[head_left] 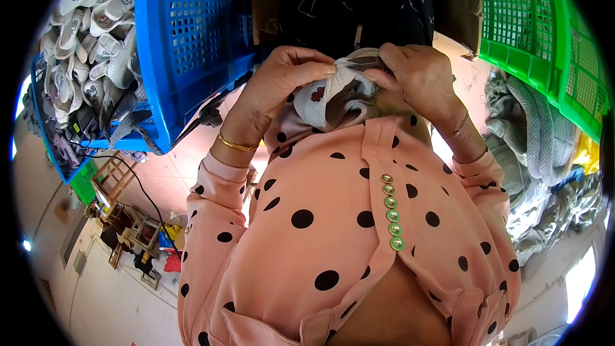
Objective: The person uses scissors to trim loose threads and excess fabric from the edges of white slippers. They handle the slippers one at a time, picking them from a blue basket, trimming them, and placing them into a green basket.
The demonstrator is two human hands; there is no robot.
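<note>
A white fabric shoe upper (312, 110) with a small red and dark patch is held up in front of my polka-dot shirt. My left hand (296, 77) is closed, thumb and fingers pinching its edge. My right hand (419, 78) is closed on small snips (362, 62), whose dark metal blade points left and lies against the upper's edge. The snips' handle is hidden inside my fingers. My right thumb is close to the white cloth. Part of the upper lies out of sight behind my hands.
A blue crate (154, 45) stands at the left, beside a heap of white shoes (83, 45). A green crate (522, 25) is at the right, with grey padded pieces (535, 128) below it. Dark cloth (355, 0) with loose white threads shows between brown cardboard sides. Wooden stools (118, 179) stand lower left.
</note>
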